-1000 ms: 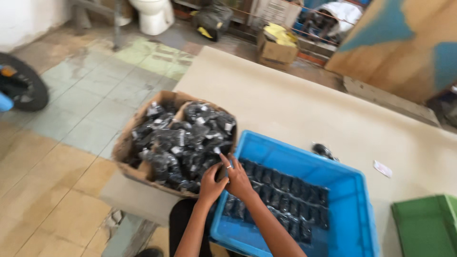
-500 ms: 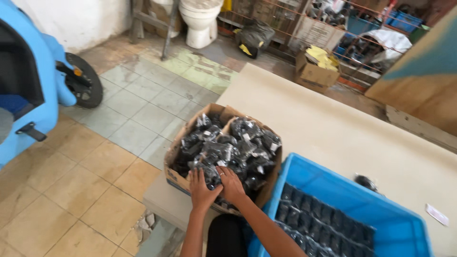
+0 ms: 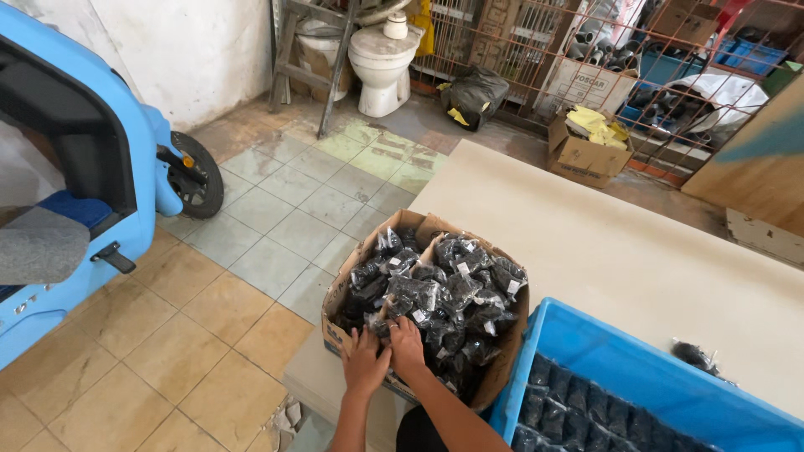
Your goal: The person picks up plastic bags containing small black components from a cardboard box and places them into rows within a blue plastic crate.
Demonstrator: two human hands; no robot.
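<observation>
Head view, looking down. One open cardboard box (image 3: 347, 311) stands at the near edge of the tabletop (image 3: 603, 243), heaped with small clear packets of black parts (image 3: 435, 293); the packets are too many and too overlapped to count. Several carry a small white rectangular label, scattered across the heap beyond the fingertips. The left hand (image 3: 363, 362) and the right hand (image 3: 407, 348) lie side by side, touching, at the box's near rim. The fingers (image 3: 368, 335) of both hands are curled together into the nearest packets; whether they are clamped on one packet cannot be told, as the fingertips are sunk among the bags.

To the right of the right hand's fingers stands one blue plastic crate (image 3: 636, 377), touching the box's right side. Dark packets lie in ordered rows on its floor; the frame cuts the crate off, so no count is possible. Beyond the crate's far wall, one loose dark packet (image 3: 695, 356) lies alone on the tabletop.

Far beyond the fingers, past the far end of the tabletop, one smaller cardboard box (image 3: 582, 157) sits on the floor, holding yellow bags. Next to it, behind an orange wire grille, is one white rectangular sign (image 3: 586, 84) with dark print. One black bag (image 3: 475, 95) with a yellow patch and one white toilet (image 3: 381, 59) stand further left. To the left of the fingers, across the tiled floor (image 3: 251, 251), is one light-blue vehicle (image 3: 75, 167) with one black wheel in view.
</observation>
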